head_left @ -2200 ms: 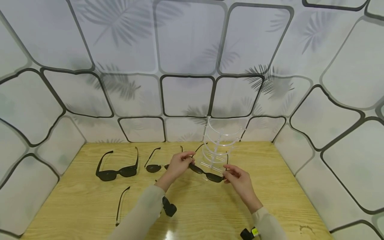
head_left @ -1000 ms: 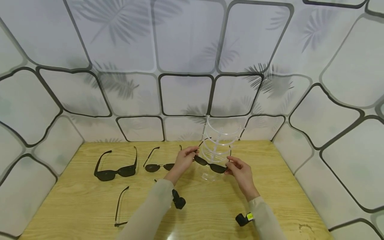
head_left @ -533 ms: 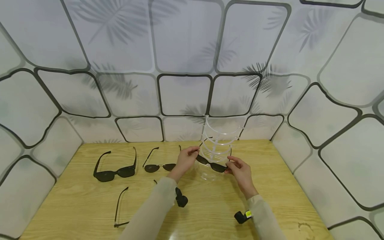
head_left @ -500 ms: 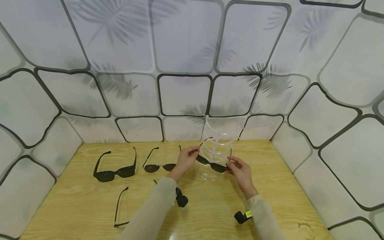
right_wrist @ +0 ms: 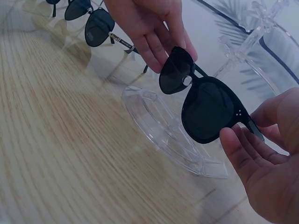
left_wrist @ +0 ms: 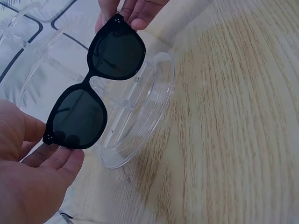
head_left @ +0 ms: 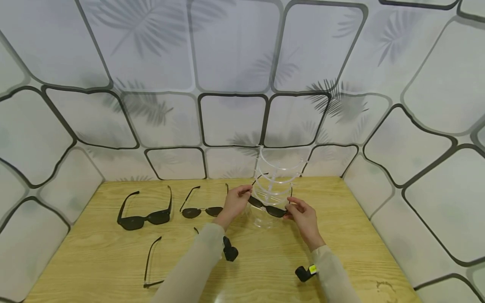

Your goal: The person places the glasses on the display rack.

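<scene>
While the left hand [head_left: 235, 204] pinches one end of the black sunglasses [left_wrist: 88, 81], the right hand [head_left: 304, 219] pinches the other, fingertips closed on the frame. So the sunglasses are between the two hands, their long side going from hand to hand, just in front of the clear stand [head_left: 271, 183]. I can't tell which hand is nearer the stand. Left of the stand, a thick dark pair [head_left: 145, 219] lies on the table [head_left: 341, 252].

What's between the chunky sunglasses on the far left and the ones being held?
In the head view, between the chunky sunglasses and the held sunglasses come thin-framed sunglasses, then the left hand.
</scene>
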Demonstrator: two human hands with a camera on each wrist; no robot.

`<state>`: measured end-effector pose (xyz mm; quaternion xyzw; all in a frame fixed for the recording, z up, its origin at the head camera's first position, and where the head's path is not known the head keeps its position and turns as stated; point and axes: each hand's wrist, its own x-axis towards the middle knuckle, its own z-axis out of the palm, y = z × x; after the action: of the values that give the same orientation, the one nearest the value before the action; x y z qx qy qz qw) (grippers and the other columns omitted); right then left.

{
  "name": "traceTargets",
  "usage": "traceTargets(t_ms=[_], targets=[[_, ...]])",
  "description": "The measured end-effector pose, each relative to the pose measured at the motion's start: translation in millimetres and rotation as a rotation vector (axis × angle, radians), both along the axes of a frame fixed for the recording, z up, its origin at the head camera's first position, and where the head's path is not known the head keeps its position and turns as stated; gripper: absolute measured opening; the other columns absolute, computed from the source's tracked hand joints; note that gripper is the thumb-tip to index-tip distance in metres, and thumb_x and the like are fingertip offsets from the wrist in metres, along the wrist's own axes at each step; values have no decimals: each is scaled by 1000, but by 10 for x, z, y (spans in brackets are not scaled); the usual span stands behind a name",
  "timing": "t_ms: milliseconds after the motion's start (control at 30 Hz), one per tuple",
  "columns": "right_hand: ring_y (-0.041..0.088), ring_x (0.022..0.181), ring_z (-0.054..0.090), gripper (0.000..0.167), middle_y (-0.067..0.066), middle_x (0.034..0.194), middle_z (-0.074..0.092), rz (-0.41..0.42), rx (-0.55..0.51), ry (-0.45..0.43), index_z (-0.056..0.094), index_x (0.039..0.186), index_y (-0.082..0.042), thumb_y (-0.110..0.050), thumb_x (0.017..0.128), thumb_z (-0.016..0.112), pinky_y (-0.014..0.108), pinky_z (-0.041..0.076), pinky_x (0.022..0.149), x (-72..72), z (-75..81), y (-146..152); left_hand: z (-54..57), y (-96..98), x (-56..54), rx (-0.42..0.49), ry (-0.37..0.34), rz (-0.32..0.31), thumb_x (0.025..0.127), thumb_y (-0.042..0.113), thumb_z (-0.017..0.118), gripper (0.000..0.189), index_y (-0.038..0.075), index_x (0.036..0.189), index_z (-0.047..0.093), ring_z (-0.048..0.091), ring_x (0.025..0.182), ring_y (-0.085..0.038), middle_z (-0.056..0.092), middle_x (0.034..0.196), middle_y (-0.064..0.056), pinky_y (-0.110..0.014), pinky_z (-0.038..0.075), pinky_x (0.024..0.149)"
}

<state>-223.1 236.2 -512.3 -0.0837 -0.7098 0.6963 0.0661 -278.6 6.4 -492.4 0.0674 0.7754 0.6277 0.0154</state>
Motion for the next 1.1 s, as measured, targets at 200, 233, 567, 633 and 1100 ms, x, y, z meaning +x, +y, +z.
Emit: traceTargets(t_ms=[200,233,567,633,1100], targets=[[12,67,71,37,13,95,76,0,3,4,60,139,11,2,103,62,29,65,72,-12,-14,-7,8,-14,6,-21,-9,-8,107,3,55,31,-4,134,69,67,125,-37,72,130,-22,-45,56,107],[12,67,71,37,13,95,76,1,2,5,60,139,11,2,103,62,29,65,72,-12,-16,-7,9,-15,6,-22,-10,-8,107,3,55,31,-4,134,69,67,125,-37,72,129,-22,-45,56,107],[11,66,71,39,12,96,76,15,-4,0,59,141,10,1,103,62,31,65,73,2,-11,0,-4,-13,-11,-31,-3,4,106,2,56,30,-4,131,71,68,124,-36,74,127,-21,-45,56,107],[11,66,71,39,11,95,76,13,-7,-3,58,141,10,1,103,62,31,65,72,7,-7,1,-7,-14,-6,-23,-21,2,106,3,56,30,-2,132,71,68,125,-35,73,128,-20,-44,56,107],[11,66,70,39,5,92,75,10,-18,2,57,141,12,0,104,62,29,65,71,30,24,-7,-23,-30,-30,-37,5,-7,106,3,57,29,-4,131,71,68,124,-35,74,127,-20,-45,56,106]])
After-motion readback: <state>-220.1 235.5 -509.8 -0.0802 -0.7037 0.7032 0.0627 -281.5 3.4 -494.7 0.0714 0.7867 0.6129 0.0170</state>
